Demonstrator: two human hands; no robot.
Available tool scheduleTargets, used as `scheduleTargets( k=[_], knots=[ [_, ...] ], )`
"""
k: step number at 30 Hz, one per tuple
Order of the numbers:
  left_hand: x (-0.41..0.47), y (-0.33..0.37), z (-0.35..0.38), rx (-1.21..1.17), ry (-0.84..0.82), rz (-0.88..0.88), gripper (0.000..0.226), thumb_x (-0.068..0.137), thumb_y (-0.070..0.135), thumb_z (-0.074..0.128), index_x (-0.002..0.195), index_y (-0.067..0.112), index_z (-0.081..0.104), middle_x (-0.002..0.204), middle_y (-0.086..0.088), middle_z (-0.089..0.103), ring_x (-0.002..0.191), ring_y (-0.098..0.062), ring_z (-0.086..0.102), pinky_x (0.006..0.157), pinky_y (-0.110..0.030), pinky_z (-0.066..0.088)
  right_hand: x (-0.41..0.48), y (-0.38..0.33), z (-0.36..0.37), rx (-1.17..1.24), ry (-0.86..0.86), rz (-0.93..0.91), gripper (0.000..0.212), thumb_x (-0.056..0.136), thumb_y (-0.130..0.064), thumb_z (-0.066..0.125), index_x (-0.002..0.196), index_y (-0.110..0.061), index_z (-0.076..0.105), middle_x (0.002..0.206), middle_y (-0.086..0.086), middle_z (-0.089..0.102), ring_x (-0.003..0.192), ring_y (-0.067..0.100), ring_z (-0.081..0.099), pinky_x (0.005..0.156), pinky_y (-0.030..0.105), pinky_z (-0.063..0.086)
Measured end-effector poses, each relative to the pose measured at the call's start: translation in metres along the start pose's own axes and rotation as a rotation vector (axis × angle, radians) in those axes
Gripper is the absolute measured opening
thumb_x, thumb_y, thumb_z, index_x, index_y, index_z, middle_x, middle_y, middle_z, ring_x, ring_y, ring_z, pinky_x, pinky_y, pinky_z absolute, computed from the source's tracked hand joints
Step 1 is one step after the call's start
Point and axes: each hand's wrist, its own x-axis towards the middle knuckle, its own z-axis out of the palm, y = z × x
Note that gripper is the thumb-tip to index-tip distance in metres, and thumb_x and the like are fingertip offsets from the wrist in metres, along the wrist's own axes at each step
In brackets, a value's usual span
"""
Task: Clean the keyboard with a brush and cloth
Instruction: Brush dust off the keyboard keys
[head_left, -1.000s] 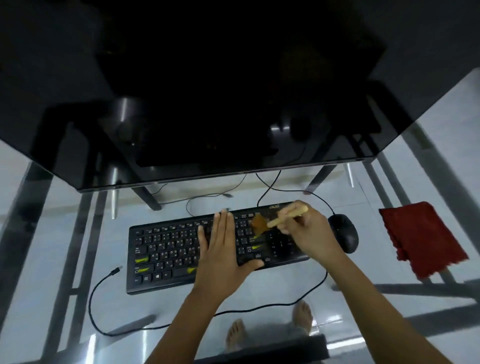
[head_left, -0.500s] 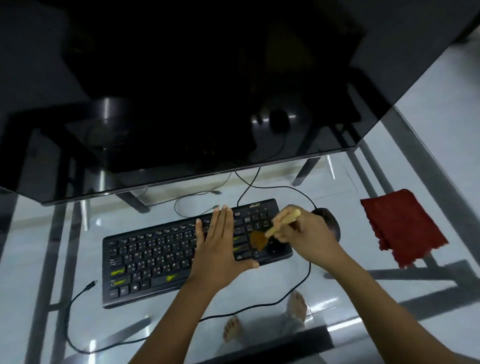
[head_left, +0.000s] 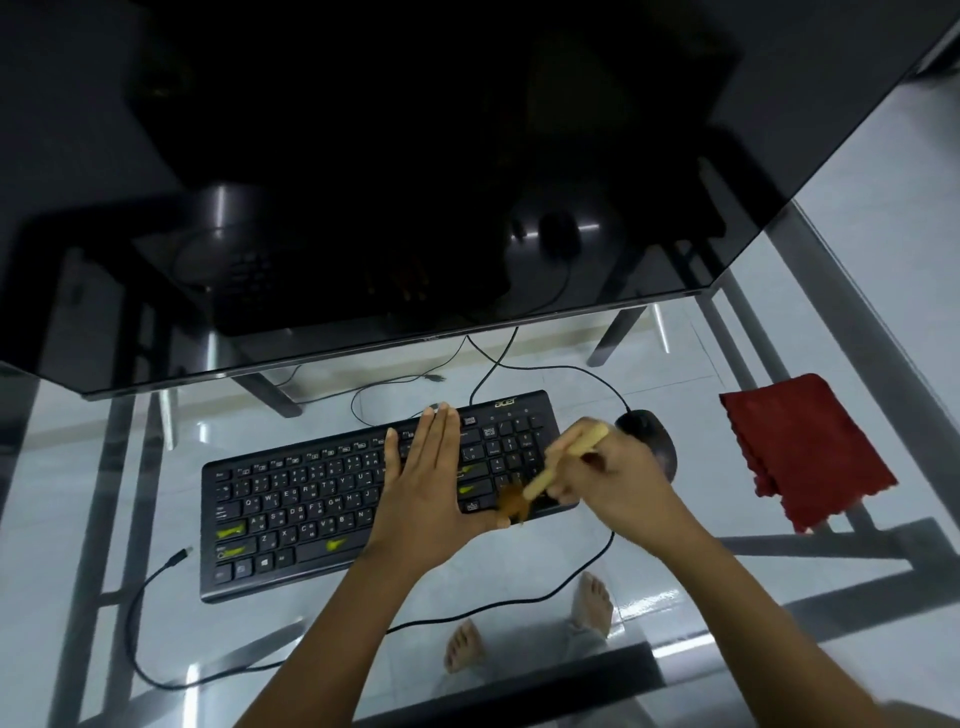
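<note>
Two hands are engaged: the left hand (head_left: 423, 493) is laid flat, fingers straight, on the keyboard (head_left: 311, 499). The brush (head_left: 540, 483), judged light, is gripped mid-handle by the right hand (head_left: 613, 478), its soft blurred bristles probably touching keys beside the left thumb. The cloth (head_left: 805, 452) lies well right.

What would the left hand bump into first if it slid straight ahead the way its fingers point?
The left hand lies flat, reaching the keyboard's far edge; beyond that, probably the thin cable on the glass, then the monitor. Depth is unclear.
</note>
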Motion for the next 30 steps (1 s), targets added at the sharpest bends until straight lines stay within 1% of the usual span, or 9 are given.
scheduleTargets(
  k=[5,9,13,17,18,21,25,28,30],
  knots=[
    [0.0,0.001,-0.001,0.002,0.002,-0.006,0.127,0.064,0.088,0.043,0.151,0.018,-0.017,0.159,0.006,-0.021,0.142,-0.007,-0.027,0.114,-0.045,-0.021,-0.005,0.007,0.0,0.029,0.315,0.012,0.019,0.089,0.0,0.063,0.094,-0.018,0.067,0.094,-0.003,0.065,0.089,-0.003,0.061,0.075,0.006,0.046],
    [0.001,0.0,-0.001,0.009,-0.002,-0.001,0.128,0.064,0.088,0.044,0.152,0.017,-0.015,0.159,0.005,-0.02,0.143,-0.008,-0.026,0.115,-0.045,-0.02,-0.009,0.008,0.003,0.118,0.017,0.005,0.021,0.093,-0.001,0.059,0.09,-0.021,0.064,0.078,-0.001,0.072,0.07,0.01,0.069,0.066,0.022,0.054],
    [-0.001,-0.001,-0.005,-0.002,-0.002,-0.004,0.127,0.066,0.084,0.049,0.151,0.018,-0.017,0.158,0.005,-0.021,0.143,-0.009,-0.026,0.116,-0.046,-0.017,-0.003,0.007,0.0,0.033,0.255,0.003,0.021,0.09,-0.004,0.064,0.094,-0.025,0.068,0.095,-0.004,0.063,0.09,-0.004,0.06,0.076,0.006,0.046],
    [-0.009,-0.006,-0.007,0.02,0.013,-0.022,0.128,0.065,0.085,0.048,0.151,0.017,-0.018,0.157,0.006,-0.025,0.142,-0.008,-0.028,0.114,-0.045,-0.021,0.0,0.004,0.003,0.049,0.043,-0.024,0.014,0.095,-0.006,0.059,0.09,-0.018,0.065,0.084,0.002,0.074,0.074,0.009,0.069,0.071,0.022,0.057],
    [-0.011,-0.007,-0.007,0.015,0.017,-0.031,0.128,0.065,0.085,0.048,0.151,0.017,-0.017,0.157,0.007,-0.025,0.142,-0.007,-0.027,0.114,-0.045,-0.021,0.002,0.005,0.004,0.049,0.047,0.016,0.015,0.094,-0.007,0.06,0.089,-0.019,0.065,0.086,0.0,0.073,0.075,0.006,0.067,0.072,0.017,0.055],
    [-0.016,-0.012,-0.008,0.0,0.029,-0.052,0.127,0.064,0.085,0.046,0.151,0.017,-0.016,0.157,0.007,-0.023,0.143,-0.008,-0.026,0.114,-0.045,-0.021,0.013,0.003,-0.002,0.005,0.283,0.065,0.016,0.092,-0.007,0.061,0.09,-0.023,0.066,0.094,-0.005,0.064,0.08,0.002,0.063,0.072,0.005,0.046],
    [-0.023,-0.018,-0.008,0.001,0.037,-0.074,0.127,0.063,0.085,0.045,0.152,0.015,-0.013,0.159,0.004,-0.019,0.144,-0.011,-0.022,0.115,-0.045,-0.02,0.015,-0.004,0.002,-0.065,0.113,-0.031,0.011,0.094,-0.008,0.059,0.089,-0.015,0.065,0.081,-0.006,0.071,0.076,0.002,0.067,0.072,0.015,0.055],
    [-0.028,-0.023,-0.008,-0.002,0.051,-0.09,0.125,0.063,0.087,0.038,0.151,0.016,-0.016,0.158,0.004,-0.021,0.144,-0.01,-0.024,0.114,-0.044,-0.022,0.021,-0.009,0.006,-0.076,0.308,-0.008,0.02,0.091,-0.004,0.062,0.091,-0.023,0.068,0.103,-0.007,0.057,0.087,-0.011,0.056,0.078,0.005,0.043],
    [-0.031,-0.027,-0.007,-0.011,0.071,-0.098,0.125,0.062,0.088,0.034,0.151,0.017,-0.016,0.157,0.005,-0.022,0.143,-0.01,-0.025,0.113,-0.044,-0.022,0.021,-0.013,0.011,0.024,0.334,0.017,0.023,0.091,-0.004,0.063,0.088,-0.027,0.066,0.103,-0.006,0.062,0.094,0.0,0.061,0.084,0.017,0.047]
  ],
)
